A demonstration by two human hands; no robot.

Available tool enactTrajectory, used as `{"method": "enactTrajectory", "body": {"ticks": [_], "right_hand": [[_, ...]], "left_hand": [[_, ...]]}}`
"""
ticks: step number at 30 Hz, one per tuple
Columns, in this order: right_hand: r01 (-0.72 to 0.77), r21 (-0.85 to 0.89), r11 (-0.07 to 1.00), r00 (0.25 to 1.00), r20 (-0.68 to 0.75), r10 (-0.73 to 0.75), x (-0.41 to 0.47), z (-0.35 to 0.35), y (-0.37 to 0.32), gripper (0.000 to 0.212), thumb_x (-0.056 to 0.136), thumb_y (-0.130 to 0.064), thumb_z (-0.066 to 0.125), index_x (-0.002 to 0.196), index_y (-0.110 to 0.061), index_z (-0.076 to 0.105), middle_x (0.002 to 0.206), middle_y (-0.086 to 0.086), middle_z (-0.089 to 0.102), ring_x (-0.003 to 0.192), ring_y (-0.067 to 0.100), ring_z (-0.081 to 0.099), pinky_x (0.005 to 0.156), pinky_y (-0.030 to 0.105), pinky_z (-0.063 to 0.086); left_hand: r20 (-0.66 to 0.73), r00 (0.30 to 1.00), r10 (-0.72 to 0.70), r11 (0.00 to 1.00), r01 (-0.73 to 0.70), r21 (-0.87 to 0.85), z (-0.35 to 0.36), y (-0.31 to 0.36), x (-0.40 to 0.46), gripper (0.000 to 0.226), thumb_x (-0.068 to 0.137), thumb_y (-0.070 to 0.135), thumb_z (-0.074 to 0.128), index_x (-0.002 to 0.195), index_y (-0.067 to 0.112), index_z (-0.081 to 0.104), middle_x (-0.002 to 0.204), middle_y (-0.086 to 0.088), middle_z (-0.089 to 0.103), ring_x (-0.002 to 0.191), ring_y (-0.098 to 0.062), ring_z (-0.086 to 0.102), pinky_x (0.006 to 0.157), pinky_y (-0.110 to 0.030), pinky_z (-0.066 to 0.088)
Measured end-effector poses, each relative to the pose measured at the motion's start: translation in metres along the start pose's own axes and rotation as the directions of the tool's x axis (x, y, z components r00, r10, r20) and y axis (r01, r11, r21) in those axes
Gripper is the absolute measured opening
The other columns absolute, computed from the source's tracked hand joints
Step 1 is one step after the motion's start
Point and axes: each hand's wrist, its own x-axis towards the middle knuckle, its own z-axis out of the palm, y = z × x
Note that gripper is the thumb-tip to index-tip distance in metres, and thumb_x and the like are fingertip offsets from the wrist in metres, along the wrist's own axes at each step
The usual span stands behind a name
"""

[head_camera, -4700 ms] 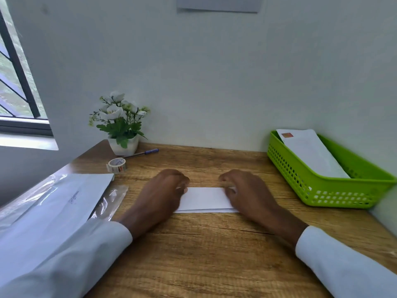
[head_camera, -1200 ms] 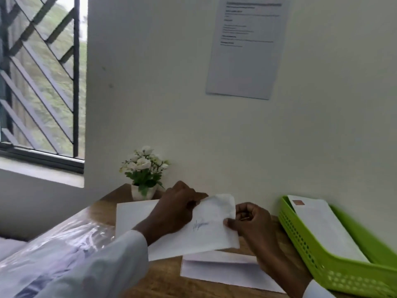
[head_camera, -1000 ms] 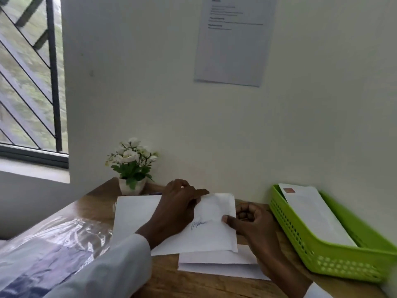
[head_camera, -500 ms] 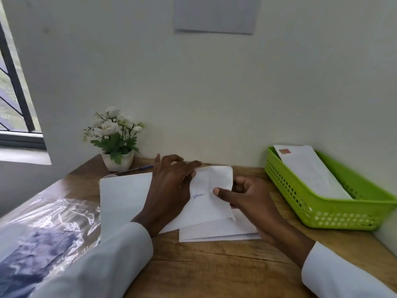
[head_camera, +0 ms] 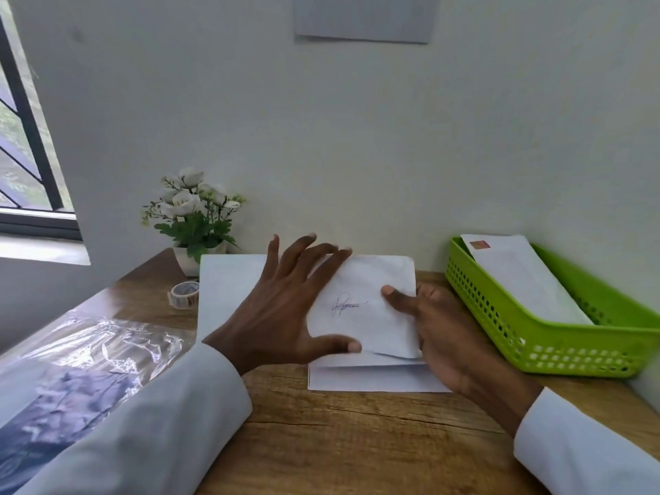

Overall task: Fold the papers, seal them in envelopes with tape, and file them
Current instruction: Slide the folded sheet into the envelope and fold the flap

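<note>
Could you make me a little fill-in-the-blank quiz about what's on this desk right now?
1. The basket holding a white envelope is coloured ____.
2. The roll of tape sits just in front of the potted ____.
3. The right hand pinches the signed envelope with its ____ on top.
4. The left hand lies on that envelope with its fingers ____.

Answers: green; flowers; thumb; spread

The envelope [head_camera: 360, 301] is white with a small blue-black scribble at its middle. Below it, at 6 o'clock, the folded paper [head_camera: 375, 378] is plain white. The basket [head_camera: 550, 337] at 3 o'clock is bright green, pierced with rows of small holes. The desk [head_camera: 357, 441] is brown with wood grain. At 10 o'clock, white flowers [head_camera: 189, 201] over green leaves. Both sleeves [head_camera: 143, 430] are white.
</note>
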Motion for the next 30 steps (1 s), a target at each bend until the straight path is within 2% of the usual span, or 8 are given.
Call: {"method": "enactTrajectory", "body": {"ticks": [2,5,11,17,20,24,27,30], "right_hand": [[-0.004,0.056,0.998,1.0,0.005,0.004,0.002,-0.004,-0.004,0.026,0.091,-0.018,0.065,0.111,-0.003,0.069,0.104,0.013,0.075,0.1,0.031,0.071,0.086,0.041,0.057],[-0.03,0.129,0.991,0.999,0.027,0.026,0.002,-0.008,-0.011,0.027,0.091,-0.015,0.062,0.114,-0.001,0.067,0.106,0.015,0.074,0.095,0.027,0.072,0.073,0.033,0.058],[-0.128,0.224,0.966,0.975,0.205,0.082,-0.003,-0.012,-0.017,0.033,0.088,-0.015,0.062,0.119,-0.005,0.067,0.115,0.015,0.071,0.107,0.029,0.068,0.092,0.04,0.053],[-0.182,0.244,0.953,0.908,0.414,0.068,-0.014,-0.003,-0.014,0.046,0.08,-0.003,0.065,0.126,-0.003,0.062,0.124,0.017,0.067,0.116,0.031,0.063,0.098,0.04,0.053],[-0.199,0.252,0.947,0.903,0.422,0.077,-0.015,-0.004,-0.017,0.045,0.076,0.002,0.063,0.121,0.003,0.065,0.122,0.02,0.067,0.112,0.032,0.065,0.094,0.037,0.055],[-0.173,0.261,0.95,0.912,0.408,0.054,-0.013,-0.012,-0.019,0.033,0.062,-0.008,0.075,0.094,-0.001,0.078,0.1,0.017,0.074,0.088,0.026,0.073,0.073,0.03,0.059],[-0.156,0.252,0.955,0.905,0.424,0.036,-0.009,-0.015,-0.016,0.059,0.046,-0.012,0.089,0.103,0.0,0.075,0.107,0.018,0.072,0.093,0.028,0.071,0.081,0.034,0.059],[-0.115,0.227,0.967,0.916,0.401,0.015,-0.003,-0.016,-0.015,0.06,0.052,-0.008,0.085,0.111,-0.004,0.072,0.113,0.016,0.069,0.1,0.029,0.066,0.089,0.042,0.052]], "left_hand": [[0.097,0.995,0.007,0.997,-0.014,0.079,-0.001,-0.003,-0.002,0.126,0.059,0.096,0.043,0.154,0.025,-0.002,0.161,0.001,0.007,0.149,-0.021,-0.008,0.117,-0.06,-0.006],[0.171,0.985,-0.013,0.992,-0.009,0.123,0.001,-0.011,-0.004,0.133,0.055,0.098,0.044,0.151,0.028,-0.016,0.162,-0.001,-0.007,0.149,-0.022,-0.014,0.116,-0.061,-0.01],[0.137,0.991,0.012,0.992,-0.029,0.122,-0.006,-0.01,-0.001,0.123,0.063,0.089,0.048,0.153,0.026,-0.007,0.154,-0.005,0.021,0.144,-0.026,0.019,0.116,-0.063,-0.002],[0.092,0.989,0.115,0.987,-0.125,0.104,-0.004,-0.007,-0.001,0.115,0.067,0.078,0.056,0.153,0.023,0.003,0.147,-0.008,0.033,0.137,-0.027,0.029,0.117,-0.061,0.001],[0.078,0.988,0.135,0.988,-0.14,0.068,-0.005,-0.007,0.0,0.119,0.065,0.082,0.056,0.153,0.023,0.003,0.15,-0.006,0.028,0.141,-0.026,0.024,0.117,-0.062,0.0],[0.093,0.99,0.107,0.991,-0.114,0.067,-0.008,-0.008,-0.002,0.128,0.058,0.091,0.053,0.153,0.025,0.0,0.155,-0.004,0.019,0.145,-0.024,0.015,0.116,-0.062,-0.004],[0.106,0.992,0.073,0.991,-0.083,0.102,-0.006,-0.01,0.0,0.127,0.058,0.093,0.05,0.153,0.026,-0.002,0.154,-0.005,0.021,0.145,-0.025,0.016,0.116,-0.062,-0.006],[0.067,0.996,0.06,0.983,-0.071,0.169,-0.003,-0.012,0.0,0.119,0.064,0.085,0.053,0.153,0.019,0.009,0.146,-0.007,0.035,0.137,-0.026,0.031,0.115,-0.066,0.006]]}}
